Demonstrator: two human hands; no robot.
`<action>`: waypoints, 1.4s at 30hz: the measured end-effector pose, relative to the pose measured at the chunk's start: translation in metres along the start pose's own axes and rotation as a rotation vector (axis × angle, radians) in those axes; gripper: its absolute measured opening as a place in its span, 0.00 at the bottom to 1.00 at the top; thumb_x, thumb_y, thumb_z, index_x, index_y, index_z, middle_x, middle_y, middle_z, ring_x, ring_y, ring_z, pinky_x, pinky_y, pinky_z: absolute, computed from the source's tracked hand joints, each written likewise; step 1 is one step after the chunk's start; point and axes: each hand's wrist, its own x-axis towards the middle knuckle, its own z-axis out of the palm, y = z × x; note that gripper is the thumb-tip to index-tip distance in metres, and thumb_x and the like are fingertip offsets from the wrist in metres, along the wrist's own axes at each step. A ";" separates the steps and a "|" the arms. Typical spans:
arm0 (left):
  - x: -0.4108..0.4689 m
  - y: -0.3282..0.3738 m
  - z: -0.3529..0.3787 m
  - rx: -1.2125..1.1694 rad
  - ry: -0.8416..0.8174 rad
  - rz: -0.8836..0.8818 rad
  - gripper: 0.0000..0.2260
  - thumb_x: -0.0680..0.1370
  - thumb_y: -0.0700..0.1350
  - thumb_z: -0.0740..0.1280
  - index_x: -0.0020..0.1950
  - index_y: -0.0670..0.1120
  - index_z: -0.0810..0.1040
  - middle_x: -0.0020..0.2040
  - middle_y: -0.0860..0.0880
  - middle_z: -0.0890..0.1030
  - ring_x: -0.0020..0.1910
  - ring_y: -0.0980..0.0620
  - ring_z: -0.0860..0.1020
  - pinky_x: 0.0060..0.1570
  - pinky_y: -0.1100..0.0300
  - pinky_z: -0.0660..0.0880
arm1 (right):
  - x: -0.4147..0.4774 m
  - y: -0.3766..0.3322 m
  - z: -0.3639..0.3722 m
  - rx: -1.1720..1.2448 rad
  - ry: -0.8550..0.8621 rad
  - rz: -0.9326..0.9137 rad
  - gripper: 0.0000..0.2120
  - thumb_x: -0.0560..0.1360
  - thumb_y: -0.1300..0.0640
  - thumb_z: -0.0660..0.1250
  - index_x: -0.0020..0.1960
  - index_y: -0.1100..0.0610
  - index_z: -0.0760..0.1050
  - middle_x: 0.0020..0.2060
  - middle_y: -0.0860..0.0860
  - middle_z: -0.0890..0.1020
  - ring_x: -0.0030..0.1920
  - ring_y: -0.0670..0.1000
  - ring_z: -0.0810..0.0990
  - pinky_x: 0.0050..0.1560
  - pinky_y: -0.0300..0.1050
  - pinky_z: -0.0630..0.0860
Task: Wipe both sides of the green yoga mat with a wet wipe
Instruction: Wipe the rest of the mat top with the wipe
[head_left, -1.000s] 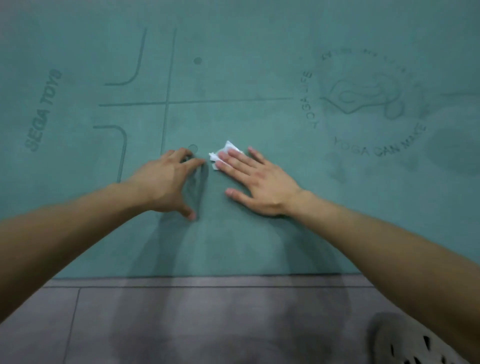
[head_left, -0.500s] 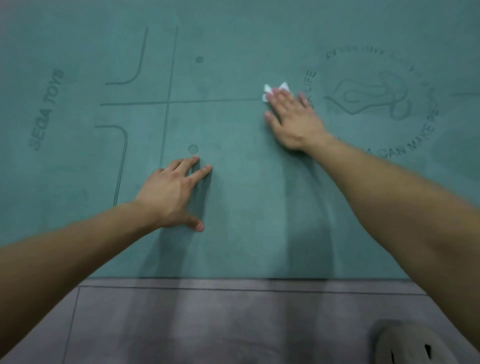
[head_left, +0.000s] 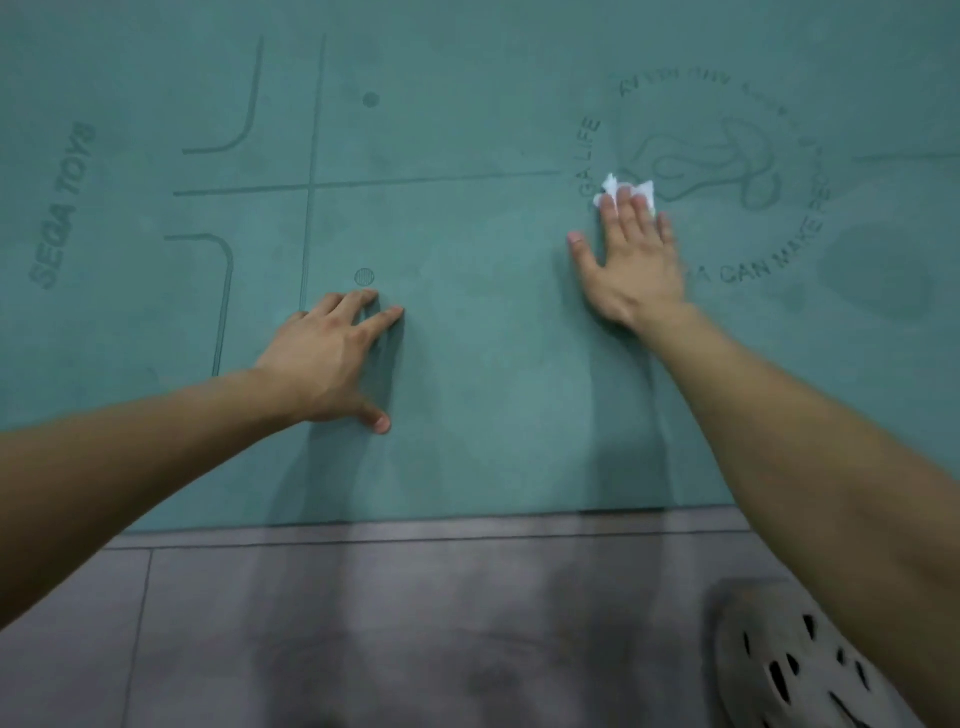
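Note:
The green yoga mat (head_left: 467, 62) lies flat on the floor and fills the upper part of the view, printed side up with lines, dots and a round logo. My right hand (head_left: 631, 260) lies flat with straight fingers and presses a crumpled white wet wipe (head_left: 613, 188) onto the mat at the logo's left edge. Most of the wipe is hidden under the fingers. My left hand (head_left: 327, 358) rests spread on the mat near its front edge, below a printed dot, holding nothing.
The mat's front edge (head_left: 415, 519) runs across the view, with grey floor tiles (head_left: 363, 623) in front of it. A grey perforated clog (head_left: 789, 660) shows at the bottom right. A darker damp patch (head_left: 878, 270) marks the mat at the right.
My right hand slid the wipe from beside my left hand up and to the right, onto the logo's edge. My left hand stayed pressed in place.

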 end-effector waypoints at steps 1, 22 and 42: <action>0.001 -0.001 0.000 0.001 0.000 0.000 0.66 0.54 0.78 0.76 0.85 0.57 0.53 0.82 0.47 0.58 0.78 0.42 0.61 0.72 0.40 0.71 | -0.028 -0.023 0.012 0.015 0.018 -0.054 0.42 0.81 0.29 0.39 0.86 0.53 0.47 0.86 0.49 0.47 0.85 0.50 0.41 0.84 0.55 0.42; 0.002 0.014 -0.003 0.074 0.052 0.313 0.48 0.63 0.62 0.84 0.78 0.56 0.66 0.68 0.49 0.69 0.67 0.44 0.69 0.53 0.50 0.76 | -0.183 -0.007 0.037 -0.074 0.004 -0.165 0.34 0.85 0.35 0.45 0.87 0.48 0.45 0.86 0.45 0.47 0.84 0.45 0.41 0.83 0.59 0.49; -0.022 -0.008 0.030 0.025 0.135 0.325 0.36 0.76 0.62 0.74 0.81 0.56 0.66 0.79 0.43 0.67 0.75 0.40 0.67 0.71 0.41 0.71 | -0.287 -0.168 0.085 0.149 -0.026 -0.348 0.35 0.86 0.38 0.53 0.86 0.55 0.51 0.86 0.50 0.51 0.85 0.48 0.44 0.83 0.58 0.50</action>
